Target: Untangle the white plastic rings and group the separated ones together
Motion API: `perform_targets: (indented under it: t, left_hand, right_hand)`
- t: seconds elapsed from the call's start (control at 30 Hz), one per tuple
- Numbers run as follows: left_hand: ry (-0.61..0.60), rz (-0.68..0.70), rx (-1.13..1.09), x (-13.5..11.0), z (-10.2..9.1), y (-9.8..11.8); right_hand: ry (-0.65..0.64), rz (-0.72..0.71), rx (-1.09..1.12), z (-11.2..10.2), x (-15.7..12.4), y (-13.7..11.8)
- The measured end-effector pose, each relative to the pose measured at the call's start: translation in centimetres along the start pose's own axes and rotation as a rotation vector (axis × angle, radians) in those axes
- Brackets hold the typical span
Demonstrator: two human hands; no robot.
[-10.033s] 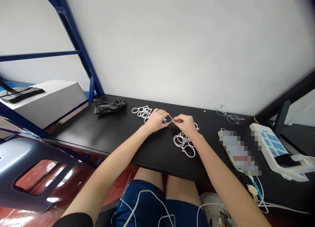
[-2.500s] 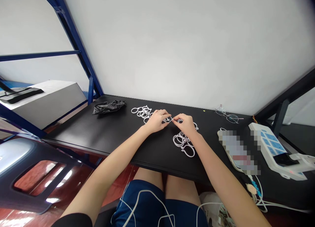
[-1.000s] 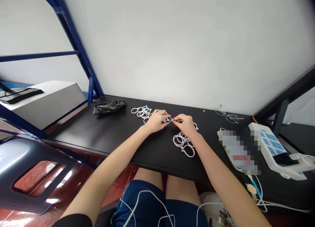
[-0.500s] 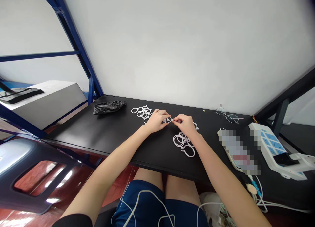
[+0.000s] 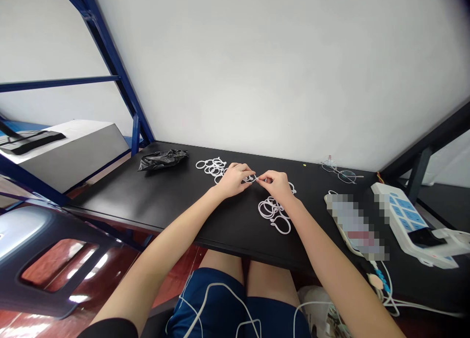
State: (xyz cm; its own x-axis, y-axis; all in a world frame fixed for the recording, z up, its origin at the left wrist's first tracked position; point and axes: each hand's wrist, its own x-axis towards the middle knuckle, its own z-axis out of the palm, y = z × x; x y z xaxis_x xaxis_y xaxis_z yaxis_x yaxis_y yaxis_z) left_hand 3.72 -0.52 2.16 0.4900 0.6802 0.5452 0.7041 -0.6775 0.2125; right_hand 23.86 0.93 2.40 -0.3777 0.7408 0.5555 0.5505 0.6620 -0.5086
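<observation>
My left hand has its fingers closed on one side of a white plastic ring, low over the black table. From the other side, the thumb and forefinger of my right hand pinch the same ring's end. Fingers cover much of it, so I cannot tell if its ends are joined. Beyond my left hand lies a loose group of similar white rings, partly hidden by that hand. A second heap of white rings rests just below my right hand, with some behind the wrist.
A crumpled black plastic bag lies at the table's left. To the right are eyeglasses, a phone with a cable, and a white power strip. A wall rises behind, and a blue metal frame stands left.
</observation>
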Motion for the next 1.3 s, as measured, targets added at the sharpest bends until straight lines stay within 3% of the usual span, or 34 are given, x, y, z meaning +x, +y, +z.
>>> perform_targets:
  t: [1.13, 1.3]
  left_hand:
    - [-0.017, -0.020, 0.016, 0.0, 0.3, 0.0]
    - [-0.039, -0.044, 0.052, -0.1, -0.1, -0.4]
  right_hand:
    - [-0.008, 0.074, 0.039, -0.2, 0.1, 0.2]
    - [0.094, 0.183, 0.102, -0.9, 0.5, 0.8]
